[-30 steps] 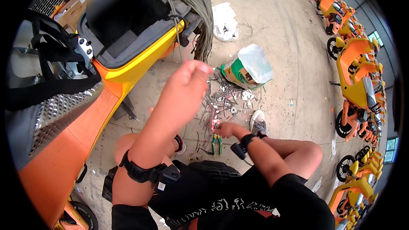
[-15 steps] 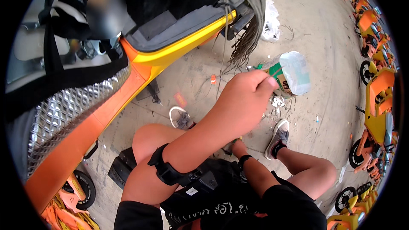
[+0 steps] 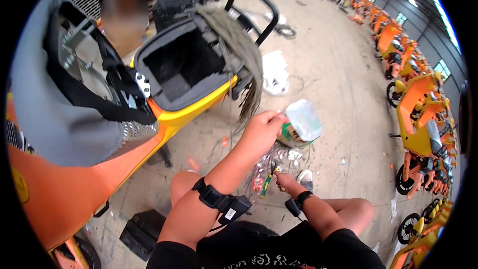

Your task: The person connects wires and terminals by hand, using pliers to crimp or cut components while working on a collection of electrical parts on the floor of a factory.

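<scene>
On the floor (image 3: 348, 134): a green-and-white bag (image 3: 301, 125) stands beyond our hands, wire scraps (image 3: 257, 169) strewn near it.
Left hand (image 3: 264, 125): raised in front of that bag, thumb and fingers pressed together; we cannot tell whether they pinch anything.
Right hand (image 3: 286, 183): lower, nearer us, fingers closed on the pliers (image 3: 267, 186).
Pliers' pose: in our right hand above the scraps, green-and-yellow handles toward us, jaws pointing away.
To our left: an orange-and-yellow vehicle (image 3: 117, 172), its compartment (image 3: 186, 100) open, grey strands (image 3: 253, 69) draped beside it.
</scene>
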Tool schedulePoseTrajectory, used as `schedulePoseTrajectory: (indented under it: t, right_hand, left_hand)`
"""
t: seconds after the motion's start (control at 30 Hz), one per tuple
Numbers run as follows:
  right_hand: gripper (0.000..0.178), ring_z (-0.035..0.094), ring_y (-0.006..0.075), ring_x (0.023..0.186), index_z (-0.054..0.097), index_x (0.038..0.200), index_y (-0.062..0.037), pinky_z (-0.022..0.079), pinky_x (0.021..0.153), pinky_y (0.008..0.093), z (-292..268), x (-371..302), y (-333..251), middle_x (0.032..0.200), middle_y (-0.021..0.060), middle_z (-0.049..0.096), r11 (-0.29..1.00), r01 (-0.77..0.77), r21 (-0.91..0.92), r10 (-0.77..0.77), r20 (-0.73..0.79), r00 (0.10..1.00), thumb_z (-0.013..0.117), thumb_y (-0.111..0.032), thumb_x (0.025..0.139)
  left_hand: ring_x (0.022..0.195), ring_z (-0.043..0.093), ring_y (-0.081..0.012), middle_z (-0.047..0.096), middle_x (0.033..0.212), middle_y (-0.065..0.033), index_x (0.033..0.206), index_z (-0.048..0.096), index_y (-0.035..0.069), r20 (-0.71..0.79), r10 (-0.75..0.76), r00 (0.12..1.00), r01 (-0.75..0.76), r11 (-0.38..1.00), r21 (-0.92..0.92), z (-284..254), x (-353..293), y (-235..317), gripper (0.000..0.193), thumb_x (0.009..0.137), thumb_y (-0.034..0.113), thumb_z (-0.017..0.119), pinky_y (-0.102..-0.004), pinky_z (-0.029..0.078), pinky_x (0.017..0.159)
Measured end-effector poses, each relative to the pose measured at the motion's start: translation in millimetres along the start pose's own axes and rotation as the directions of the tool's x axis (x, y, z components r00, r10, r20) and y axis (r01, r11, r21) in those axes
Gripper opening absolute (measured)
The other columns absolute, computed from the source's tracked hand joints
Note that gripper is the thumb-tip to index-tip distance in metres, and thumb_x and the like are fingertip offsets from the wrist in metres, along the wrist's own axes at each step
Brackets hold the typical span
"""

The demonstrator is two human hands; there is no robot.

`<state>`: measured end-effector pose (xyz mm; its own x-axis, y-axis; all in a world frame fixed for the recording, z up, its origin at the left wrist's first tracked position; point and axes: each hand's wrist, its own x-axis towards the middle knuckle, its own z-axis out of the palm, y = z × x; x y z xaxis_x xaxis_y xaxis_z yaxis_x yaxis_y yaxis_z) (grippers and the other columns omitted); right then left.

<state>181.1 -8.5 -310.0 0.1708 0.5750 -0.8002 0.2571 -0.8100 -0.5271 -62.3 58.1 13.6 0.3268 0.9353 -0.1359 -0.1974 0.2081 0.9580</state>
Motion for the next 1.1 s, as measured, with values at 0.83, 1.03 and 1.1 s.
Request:
schedulePoseTrajectory:
  t: [0.83, 1.03, 1.1]
  right_hand:
    - [0.031, 0.053, 0.0279, 0.122, 0.063, 0.114, 0.0057, 0.042, 0.107, 0.0456, -92.7, -241.6, -147.1, 0.137, 0.0150, 0.050, 0.664, 0.197, 0.721, -0.669, 0.456, 0.588, 0.054, -0.010, 0.089]
    - [0.030, 0.058, 0.0118, 0.097, 0.065, 0.115, 0.0025, 0.047, 0.087, 0.0276, -98.2, -263.9, -158.0, 0.114, 0.0072, 0.063, 0.771, 0.247, 0.587, -0.576, 0.477, 0.664, 0.057, -0.011, 0.090]
    - [0.030, 0.055, 0.0078, 0.087, 0.066, 0.115, 0.0009, 0.045, 0.079, 0.0241, -99.7, -259.6, -157.1, 0.104, 0.0037, 0.064, 0.761, 0.232, 0.605, -0.582, 0.481, 0.656, 0.058, -0.012, 0.090]
  left_hand:
    - [0.063, 0.043, -0.0045, 0.060, 0.082, -0.0012, 0.103, 0.058, 0.004, 0.116, -0.067, 0.991, 0.066, 0.998, 0.014, 33.0, -12.6, -10.5, 0.018, 0.100, 0.022, 0.056, -0.0186, 0.037, 0.058]
    - [0.058, 0.040, -0.0067, 0.049, 0.068, 0.0011, 0.091, 0.055, 0.004, 0.029, -0.175, 0.984, 0.178, 0.974, -0.138, 45.5, -13.1, -3.8, 0.011, 0.097, 0.013, 0.058, -0.0222, 0.033, 0.055]
    - [0.058, 0.040, -0.0071, 0.047, 0.067, 0.0014, 0.090, 0.055, 0.003, 0.022, -0.173, 0.985, 0.174, 0.973, -0.149, 44.9, -10.5, -5.0, 0.010, 0.097, 0.011, 0.058, -0.0233, 0.033, 0.055]
